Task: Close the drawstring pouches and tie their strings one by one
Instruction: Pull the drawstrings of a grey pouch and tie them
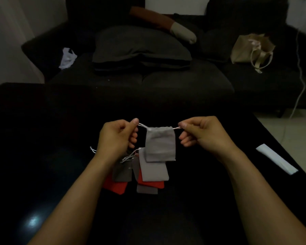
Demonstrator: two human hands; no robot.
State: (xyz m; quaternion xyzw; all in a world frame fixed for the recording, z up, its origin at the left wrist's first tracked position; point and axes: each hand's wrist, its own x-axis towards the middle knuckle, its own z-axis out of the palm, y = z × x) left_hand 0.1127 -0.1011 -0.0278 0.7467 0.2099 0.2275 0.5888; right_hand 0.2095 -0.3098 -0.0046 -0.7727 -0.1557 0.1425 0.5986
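Note:
A small grey drawstring pouch [159,145] hangs in the air over the black table [42,121], its mouth partly gathered. My left hand [117,137] pinches the white string at the pouch's left side. My right hand [200,133] pinches the string at its right side. Both strings run taut and level from the pouch's top. Under the pouch lies a pile of several more pouches [148,174], grey and red, overlapping, some with loose white strings at their tops. My left forearm hides part of the pile.
A white folded strip [276,159] lies near the table's right edge. Beyond the table stands a dark sofa [140,76] with a grey cushion [140,45], a beige tote bag [253,48] and a white cloth [67,57]. A white cable [300,82] hangs at the right.

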